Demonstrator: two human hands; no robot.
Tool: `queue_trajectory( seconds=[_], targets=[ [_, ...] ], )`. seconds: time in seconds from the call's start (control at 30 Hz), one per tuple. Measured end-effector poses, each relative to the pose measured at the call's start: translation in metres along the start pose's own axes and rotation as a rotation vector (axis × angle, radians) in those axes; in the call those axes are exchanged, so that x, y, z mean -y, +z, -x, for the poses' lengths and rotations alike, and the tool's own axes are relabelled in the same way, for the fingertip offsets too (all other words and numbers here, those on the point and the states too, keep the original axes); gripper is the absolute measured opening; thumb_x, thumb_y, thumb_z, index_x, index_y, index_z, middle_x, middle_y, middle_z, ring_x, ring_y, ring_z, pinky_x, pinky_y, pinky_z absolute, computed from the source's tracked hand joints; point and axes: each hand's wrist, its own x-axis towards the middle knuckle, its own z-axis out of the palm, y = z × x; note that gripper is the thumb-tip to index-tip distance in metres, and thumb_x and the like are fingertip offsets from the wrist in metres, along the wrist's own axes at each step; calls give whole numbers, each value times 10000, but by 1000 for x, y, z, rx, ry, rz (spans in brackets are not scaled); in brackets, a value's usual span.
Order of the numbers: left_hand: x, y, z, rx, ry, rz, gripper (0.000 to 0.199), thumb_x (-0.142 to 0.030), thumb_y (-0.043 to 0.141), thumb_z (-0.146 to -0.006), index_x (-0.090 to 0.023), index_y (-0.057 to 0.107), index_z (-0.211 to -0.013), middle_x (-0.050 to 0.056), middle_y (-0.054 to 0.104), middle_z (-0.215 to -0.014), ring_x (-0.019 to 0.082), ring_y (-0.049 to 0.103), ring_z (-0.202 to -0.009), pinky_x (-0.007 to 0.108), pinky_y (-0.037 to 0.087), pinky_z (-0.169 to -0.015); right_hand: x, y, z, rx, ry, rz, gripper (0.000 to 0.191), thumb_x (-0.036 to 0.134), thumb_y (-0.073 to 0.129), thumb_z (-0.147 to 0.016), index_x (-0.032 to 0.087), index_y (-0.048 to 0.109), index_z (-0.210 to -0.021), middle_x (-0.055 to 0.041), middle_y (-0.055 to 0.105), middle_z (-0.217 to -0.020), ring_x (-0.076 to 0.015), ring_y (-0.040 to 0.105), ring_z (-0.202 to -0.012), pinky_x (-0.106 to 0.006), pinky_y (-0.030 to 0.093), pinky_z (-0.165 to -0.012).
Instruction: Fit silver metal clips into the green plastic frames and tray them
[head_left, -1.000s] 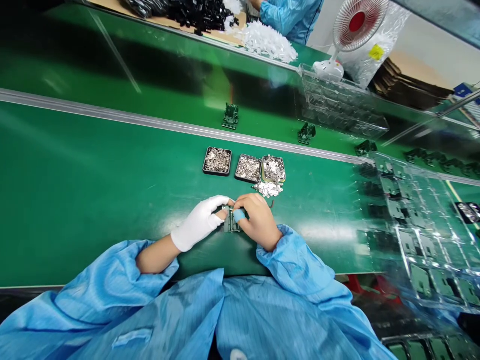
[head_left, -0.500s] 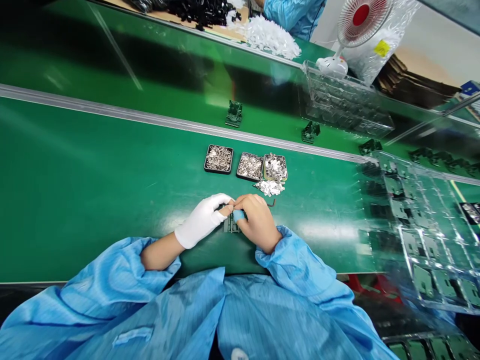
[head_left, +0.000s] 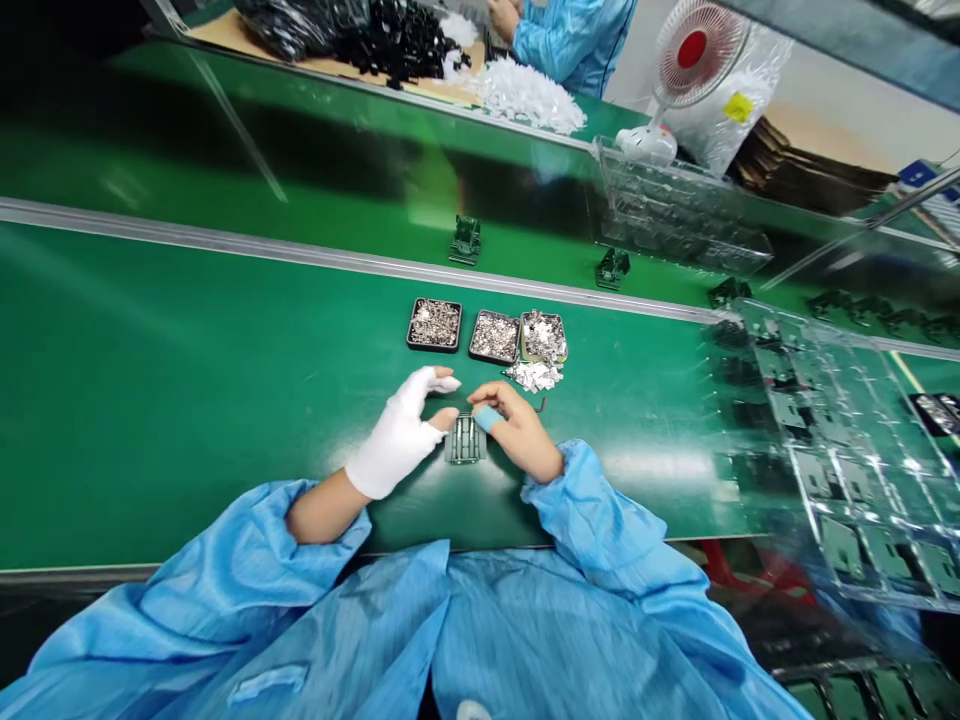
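A small dark green slotted part (head_left: pixel 466 440) with light metal strips lies on the green tabletop in front of me. At its left is my left hand (head_left: pixel 405 430), in a white glove with bare fingertips. Its thumb and fingers are spread, and the thumb tip is at the part's upper left corner. My right hand (head_left: pixel 521 430), bare with blue tape round the thumb, is over the part's upper right side, fingers loosely apart. Whether it touches the part I cannot tell. Beyond the hands lies a pile of shiny metal pieces (head_left: pixel 536 376).
Three small trays, a left tray (head_left: pixel 409 338), a middle tray (head_left: pixel 474 352) and a right tray (head_left: pixel 564 352), hold metal pieces. A hex key (head_left: pixel 542 405) lies nearby. Clear plastic trays (head_left: pixel 817 470) of green parts stand right. Behind the metal rail (head_left: pixel 337 265) are more parts, a fan (head_left: pixel 694 55) and a co-worker's sleeve (head_left: pixel 570 40).
Both hands were closed together over the green part; now they have parted, the left fingers spreading and the right hand drawing slightly right, uncovering the part. The camera view has shifted slightly.
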Motion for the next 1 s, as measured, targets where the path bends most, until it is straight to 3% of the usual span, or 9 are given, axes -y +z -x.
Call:
queue_trajectory(
  seconds=[0.13, 0.2, 0.33, 0.4, 0.5, 0.63, 0.77, 0.87, 1.0],
  targets=[
    [5, -20, -6, -262, -65, 214, 333, -397, 561, -810, -196, 505, -1069, 66, 643, -1002, 195, 628, -953, 399, 473, -937, -6, -22, 7, -103, -43, -113, 256, 415, 473, -881, 212, 528, -1028, -63, 598, -1072, -185, 582, -1023, -352, 462, -910],
    [4, -24, -7, -248, -125, 244, 314, -405, 573, -792, -187, 529, -1014, 63, 660, -953, 198, 642, -903, 396, 491, -900, -7, -28, 13, -15, -111, -6, 333, 460, 518, -862, 219, 514, -1093, -80, 581, -1132, -207, 563, -1090, -382, 445, -960],
    [3, -22, -8, -141, -161, 186, 343, -423, 576, -778, -181, 543, -1019, 73, 676, -961, 219, 642, -927, 396, 497, -874, -6, -25, 22, 272, -248, 339, 709, 476, 707, -722, 208, 410, -1308, -141, 471, -1330, -288, 430, -1265, -477, 347, -1072],
    [4, -21, -7, -119, -155, 152, 354, -437, 555, -794, -178, 541, -1034, 80, 675, -975, 224, 641, -939, 396, 495, -875, -5, -21, 23, 312, -280, 438, 764, 440, 723, -713, 199, 376, -1350, -155, 448, -1355, -301, 397, -1292, -495, 330, -1084],
    [3, -20, -4, -93, -95, 40, 370, -458, 512, -823, -173, 531, -1058, 89, 671, -990, 226, 644, -934, 397, 494, -882, -3, -14, 20, 219, -231, 442, 674, 361, 698, -735, 200, 409, -1323, -141, 482, -1307, -283, 439, -1252, -479, 363, -1063],
    [-4, -9, 5, 15, 162, -258, 538, -538, 535, -781, -159, 501, -1162, 121, 661, -1048, 272, 637, -963, 421, 495, -886, 3, -1, 5, -64, -10, 179, 555, 349, 658, -757, 225, 438, -1251, -90, 530, -1215, -215, 551, -1074, -396, 488, -920],
    [-12, -7, 11, 1, 219, -506, 556, -479, 549, -771, -153, 479, -1216, 142, 660, -1055, 312, 642, -945, 428, 516, -823, 10, 10, -7, -9, 38, -22, 459, 384, 575, -826, 218, 439, -1231, -90, 540, -1211, -197, 570, -1023, -370, 513, -859],
    [-13, -37, 0, -13, 109, -496, 484, -446, 520, -792, -210, 482, -1213, 80, 670, -1038, 264, 654, -919, 364, 531, -798, 8, 6, -4, 67, -23, -1, 525, 367, 544, -860, 236, 354, -1332, -113, 464, -1334, -221, 522, -1163, -417, 454, -965],
    [4, -107, -49, -185, -74, -545, 477, -418, 545, -767, -222, 502, -1200, 43, 664, -1066, 249, 625, -994, 345, 509, -859, -5, -6, 6, 157, -150, 230, 473, 310, 557, -858, 214, 417, -1300, -118, 488, -1279, -216, 534, -1148, -413, 424, -1006]
  ],
)
